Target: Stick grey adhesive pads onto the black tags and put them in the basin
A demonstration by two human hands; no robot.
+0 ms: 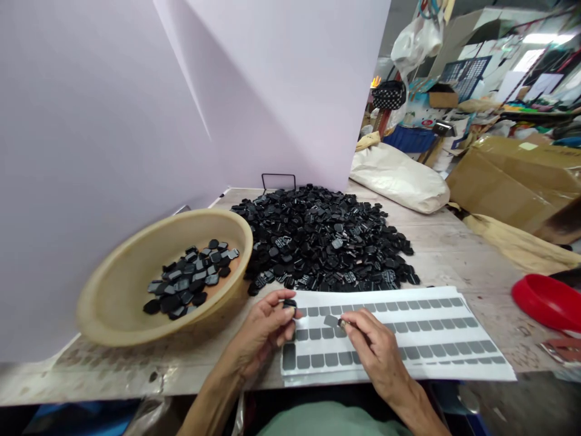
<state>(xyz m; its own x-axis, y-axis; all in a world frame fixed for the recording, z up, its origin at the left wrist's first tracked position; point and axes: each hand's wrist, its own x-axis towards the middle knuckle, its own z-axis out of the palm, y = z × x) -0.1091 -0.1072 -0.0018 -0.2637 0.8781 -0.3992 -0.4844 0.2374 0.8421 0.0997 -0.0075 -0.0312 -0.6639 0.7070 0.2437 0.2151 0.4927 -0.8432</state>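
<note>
My left hand (pixel 267 324), at the left edge of the sticker sheets, pinches a small black plastic piece (pixel 289 303) between thumb and fingers. Over the sheets (pixel 327 357), my right hand (pixel 379 348) is closed on a small metal-tipped tool (pixel 342 324), whose exact kind I cannot make out. A single grey sticker (pixel 331 321) sits tilted at the tool's tip, out of line with the rows. The white sheets carry rows of grey, round-cornered stickers, with gaps in the upper rows near my hands.
Behind the sheets spreads a large heap of black plastic pieces (pixel 318 236). A beige basin (pixel 104 303) on the left holds more pieces with grey faces. At right are a red scoop-like container (pixel 547 303), a cardboard box (pixel 512 181) and a white sack (pixel 399 172).
</note>
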